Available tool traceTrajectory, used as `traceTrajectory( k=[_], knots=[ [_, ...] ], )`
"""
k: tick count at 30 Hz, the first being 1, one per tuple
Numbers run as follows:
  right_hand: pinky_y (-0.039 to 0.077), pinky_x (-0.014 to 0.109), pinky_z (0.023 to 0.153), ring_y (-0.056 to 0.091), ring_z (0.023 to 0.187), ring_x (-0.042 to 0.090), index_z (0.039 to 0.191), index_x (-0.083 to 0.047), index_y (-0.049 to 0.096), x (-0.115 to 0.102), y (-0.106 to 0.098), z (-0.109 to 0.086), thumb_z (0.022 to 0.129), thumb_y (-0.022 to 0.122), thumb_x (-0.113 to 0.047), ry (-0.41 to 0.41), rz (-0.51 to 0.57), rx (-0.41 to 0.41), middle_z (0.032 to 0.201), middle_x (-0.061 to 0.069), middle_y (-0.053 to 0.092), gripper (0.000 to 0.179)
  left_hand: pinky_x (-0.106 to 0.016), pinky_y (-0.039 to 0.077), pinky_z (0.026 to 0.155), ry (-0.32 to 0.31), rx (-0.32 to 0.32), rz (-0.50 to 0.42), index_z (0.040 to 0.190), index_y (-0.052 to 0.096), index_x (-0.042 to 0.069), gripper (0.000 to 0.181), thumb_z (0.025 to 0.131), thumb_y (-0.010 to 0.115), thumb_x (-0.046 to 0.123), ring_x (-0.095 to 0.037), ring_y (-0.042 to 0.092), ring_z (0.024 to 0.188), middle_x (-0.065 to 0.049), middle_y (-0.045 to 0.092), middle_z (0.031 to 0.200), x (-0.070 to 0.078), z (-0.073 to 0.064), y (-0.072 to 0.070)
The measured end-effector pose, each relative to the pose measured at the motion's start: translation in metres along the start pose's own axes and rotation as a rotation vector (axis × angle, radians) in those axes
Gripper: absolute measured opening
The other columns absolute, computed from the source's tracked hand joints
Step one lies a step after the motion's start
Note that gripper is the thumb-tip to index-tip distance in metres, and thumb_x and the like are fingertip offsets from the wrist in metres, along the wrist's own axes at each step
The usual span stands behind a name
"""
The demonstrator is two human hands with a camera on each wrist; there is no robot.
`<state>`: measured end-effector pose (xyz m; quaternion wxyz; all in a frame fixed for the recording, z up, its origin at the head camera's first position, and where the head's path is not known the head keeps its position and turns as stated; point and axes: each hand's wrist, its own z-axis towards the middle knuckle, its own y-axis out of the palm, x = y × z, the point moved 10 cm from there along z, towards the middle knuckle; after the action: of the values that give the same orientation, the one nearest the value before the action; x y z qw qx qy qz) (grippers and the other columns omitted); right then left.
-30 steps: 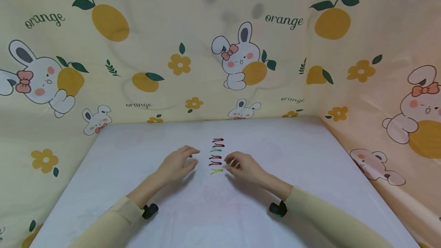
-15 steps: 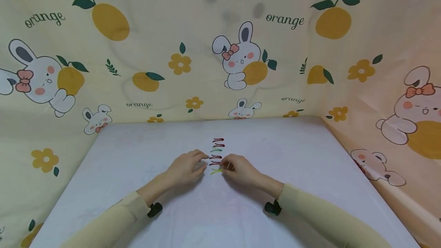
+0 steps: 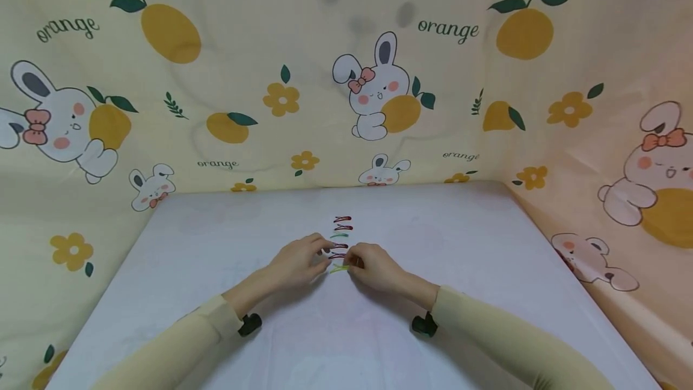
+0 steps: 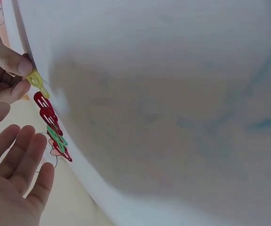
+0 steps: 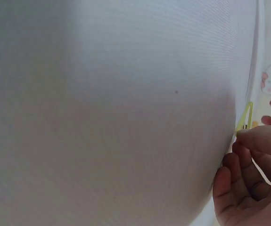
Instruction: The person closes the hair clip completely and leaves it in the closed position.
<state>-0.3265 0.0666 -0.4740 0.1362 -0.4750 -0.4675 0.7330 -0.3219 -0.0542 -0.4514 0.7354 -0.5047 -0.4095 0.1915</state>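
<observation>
— Backdrop cloth: lettering "orange", repeated. Surface?
— White table; four red clips, one green clip, in a near-to-far column.
— Hands?
— Right hand: pinching the yellow clip, column's near end. Left hand: fingers loosely extended, just left of the column.

Curtain: evenly lit, warmer toward the right
Table: soft shadows beneath both arms
Left wrist view: dim, broad shadow, table edge bowed
Right wrist view: grey, darker at left
</observation>
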Motion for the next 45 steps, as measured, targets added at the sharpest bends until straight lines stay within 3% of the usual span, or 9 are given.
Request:
traceTrajectory(
  k=[11,28,32,39,45],
  knots=[
    [0.049,0.025,0.07,0.057,0.078,0.01,0.097,-0.008,0.074,0.002,-0.007,-0.003,0.091,0.071,0.001,0.011,0.061,0.08,0.09,-0.001,0.068,0.011,-0.031,0.053,0.076,-0.032,-0.02,-0.102,0.116,0.071,0.011,0.019,0.098,0.072,0.017,-0.011,0.063,0.091,0.002,0.068,0.107,0.001,0.009,0.01],
    [0.05,0.024,0.067,0.057,0.075,0.008,0.101,-0.006,0.073,-0.002,-0.026,-0.013,0.092,0.069,0.002,0.02,0.164,0.226,0.089,-0.002,0.067,0.013,-0.029,0.053,0.077,-0.017,-0.008,-0.136,0.108,0.07,0.01,0.009,0.099,0.069,0.009,-0.009,0.059,0.087,0.002,0.065,0.099,0.005,0.017,0.013],
    [0.051,0.024,0.068,0.058,0.077,0.009,0.102,-0.007,0.072,0.0,-0.031,-0.015,0.094,0.07,0.0,0.015,0.174,0.266,0.091,-0.001,0.067,0.011,-0.029,0.054,0.078,0.017,0.032,-0.163,0.108,0.07,0.007,0.008,0.1,0.067,0.007,-0.011,0.061,0.087,-0.001,0.066,0.098,0.011,0.02,0.005],
    [0.052,0.024,0.068,0.061,0.077,0.013,0.103,-0.008,0.073,-0.002,-0.051,-0.017,0.094,0.072,-0.001,-0.016,0.218,0.378,0.09,0.001,0.07,0.011,-0.039,0.058,0.08,0.116,0.167,-0.208,0.105,0.069,0.006,0.009,0.097,0.069,0.002,-0.014,0.065,0.087,-0.003,0.066,0.095,0.021,0.026,-0.018],
    [0.054,0.025,0.069,0.066,0.081,0.015,0.106,-0.007,0.074,-0.007,-0.07,-0.02,0.094,0.073,-0.001,-0.068,0.232,0.459,0.095,0.003,0.073,0.013,-0.038,0.058,0.075,0.133,0.227,-0.258,0.108,0.07,0.006,0.01,0.099,0.069,0.003,-0.014,0.064,0.088,-0.003,0.068,0.1,0.026,0.03,-0.032]
  ],
)
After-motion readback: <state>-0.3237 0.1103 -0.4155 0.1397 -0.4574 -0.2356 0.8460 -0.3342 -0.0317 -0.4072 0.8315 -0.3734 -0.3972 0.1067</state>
